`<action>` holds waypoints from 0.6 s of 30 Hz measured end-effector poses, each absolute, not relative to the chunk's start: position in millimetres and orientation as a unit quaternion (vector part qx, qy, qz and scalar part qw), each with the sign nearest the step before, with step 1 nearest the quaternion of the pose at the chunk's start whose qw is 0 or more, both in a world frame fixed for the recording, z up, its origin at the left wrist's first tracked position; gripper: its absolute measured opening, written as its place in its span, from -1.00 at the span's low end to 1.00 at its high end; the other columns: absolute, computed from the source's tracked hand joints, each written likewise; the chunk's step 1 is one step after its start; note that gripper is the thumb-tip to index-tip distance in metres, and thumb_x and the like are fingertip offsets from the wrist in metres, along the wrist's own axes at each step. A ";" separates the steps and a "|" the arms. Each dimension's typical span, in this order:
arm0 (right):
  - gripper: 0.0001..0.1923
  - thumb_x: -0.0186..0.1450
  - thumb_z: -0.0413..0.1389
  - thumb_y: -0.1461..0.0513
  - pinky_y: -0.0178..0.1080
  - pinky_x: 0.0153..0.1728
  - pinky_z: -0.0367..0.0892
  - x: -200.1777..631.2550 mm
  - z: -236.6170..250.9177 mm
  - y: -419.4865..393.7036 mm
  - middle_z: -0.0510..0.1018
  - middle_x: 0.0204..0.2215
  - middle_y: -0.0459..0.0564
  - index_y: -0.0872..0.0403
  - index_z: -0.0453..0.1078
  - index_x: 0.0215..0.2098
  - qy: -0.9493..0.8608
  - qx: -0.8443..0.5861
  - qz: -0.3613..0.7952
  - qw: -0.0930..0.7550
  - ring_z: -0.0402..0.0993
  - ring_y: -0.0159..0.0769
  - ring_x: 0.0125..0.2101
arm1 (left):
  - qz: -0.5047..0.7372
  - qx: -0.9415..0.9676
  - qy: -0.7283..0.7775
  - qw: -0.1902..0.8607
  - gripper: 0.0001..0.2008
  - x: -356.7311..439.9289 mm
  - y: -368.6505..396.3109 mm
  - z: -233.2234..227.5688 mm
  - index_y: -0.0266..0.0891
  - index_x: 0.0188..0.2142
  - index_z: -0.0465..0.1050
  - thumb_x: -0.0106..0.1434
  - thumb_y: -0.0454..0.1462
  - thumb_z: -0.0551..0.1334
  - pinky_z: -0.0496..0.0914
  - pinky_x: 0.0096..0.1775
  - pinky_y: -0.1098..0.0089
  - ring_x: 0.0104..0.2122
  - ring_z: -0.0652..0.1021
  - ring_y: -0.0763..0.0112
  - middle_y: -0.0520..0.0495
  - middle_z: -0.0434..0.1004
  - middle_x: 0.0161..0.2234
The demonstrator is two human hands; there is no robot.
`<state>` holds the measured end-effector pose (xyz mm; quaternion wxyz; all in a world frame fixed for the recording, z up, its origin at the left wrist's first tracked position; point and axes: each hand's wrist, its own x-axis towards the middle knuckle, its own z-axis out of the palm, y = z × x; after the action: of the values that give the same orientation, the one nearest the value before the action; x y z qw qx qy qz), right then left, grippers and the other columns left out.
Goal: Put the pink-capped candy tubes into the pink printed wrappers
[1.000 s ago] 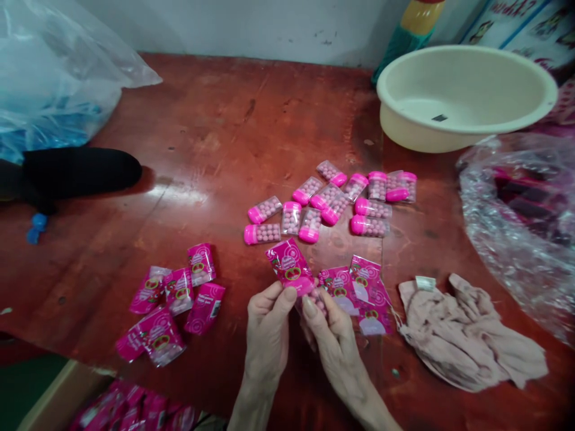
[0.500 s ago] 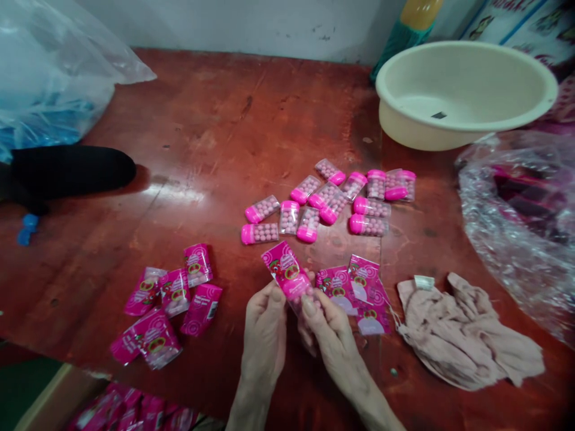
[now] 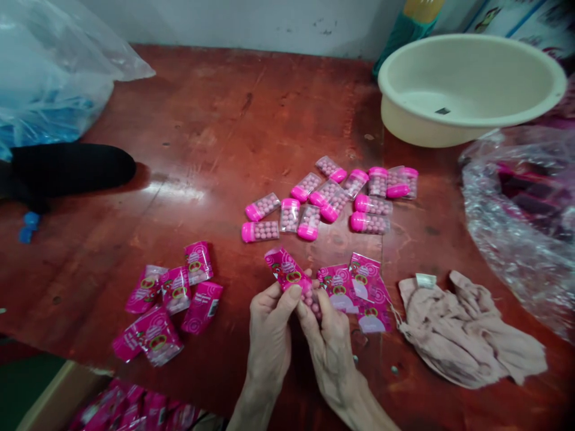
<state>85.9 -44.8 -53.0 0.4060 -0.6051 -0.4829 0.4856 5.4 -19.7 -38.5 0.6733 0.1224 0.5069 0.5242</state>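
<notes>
Both hands grip one small candy container with a pink printed sleeve (image 3: pixel 287 269) partly over it, near the table's front. My left hand (image 3: pixel 272 317) is closed, its thumb pressed on the sleeve and container. My right hand (image 3: pixel 324 329) is closed round the lower end, where pink candy balls show through clear plastic. Just right of the hands lie several flat pink sleeves (image 3: pixel 335 281). Beyond them are several unsleeved candy containers (image 3: pixel 266 231) with pink caps. To the left sits a group of sleeved containers (image 3: pixel 160 338).
A cream basin (image 3: pixel 422 129) stands at the back right. Crumpled clear plastic wrap (image 3: pixel 494 257) and a beige cloth (image 3: pixel 467 335) lie at right. A black object (image 3: pixel 76 169) and a large clear bag (image 3: pixel 54 60) are at left. A box of pink packs (image 3: pixel 135 410) is below the table edge.
My left thumb has moved up and right onto the sleeve, closer to my right thumb. The sleeve's top now looks bent, and the hands are closer together.
</notes>
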 end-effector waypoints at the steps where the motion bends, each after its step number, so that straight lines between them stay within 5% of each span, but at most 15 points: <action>1: -0.83 0.32 -0.04 0.15 -0.36 -0.49 0.22 87.2 -51.2 -43.8 0.34 -0.53 -0.14 0.06 0.29 -0.34 -0.465 -0.594 0.515 0.408 0.28 -0.41 -0.53 | 0.526 0.117 0.504 0.675 -0.82 5.1 -19.6 -37.9 -0.29 -0.30 0.58 0.06 -0.31 0.31 0.42 -0.29 0.37 -0.40 0.57 0.34 -0.14 0.63 -0.35; 9: -0.68 0.32 -0.11 -0.01 -0.39 -0.62 0.25 99.1 -37.6 -38.2 0.29 -0.57 -0.15 0.03 0.29 -0.35 -0.351 -0.469 0.712 0.387 0.19 -0.44 -0.64 | 0.528 0.147 0.484 0.682 -0.77 -1.4 -17.9 -38.3 -0.31 -0.26 0.56 0.13 -0.22 0.26 0.23 -0.71 0.52 -0.75 0.32 0.60 -0.16 0.62 -0.36; 18: -0.75 0.33 -0.07 0.08 -0.34 -0.30 0.37 87.1 -59.5 -58.1 0.49 -0.33 -0.02 0.00 0.33 -0.14 -0.446 -0.619 0.483 0.429 0.43 -0.32 -0.34 | 0.529 0.207 0.534 0.626 -0.83 3.8 -26.9 -45.7 -0.25 -0.25 0.56 0.20 -0.29 0.21 0.36 -0.38 0.50 -0.46 0.50 0.48 -0.03 0.60 -0.43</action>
<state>87.1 -58.1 -59.5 0.4293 -0.6194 -0.4462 0.4827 3.8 -26.9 -45.7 0.6263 0.2069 0.5341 0.5288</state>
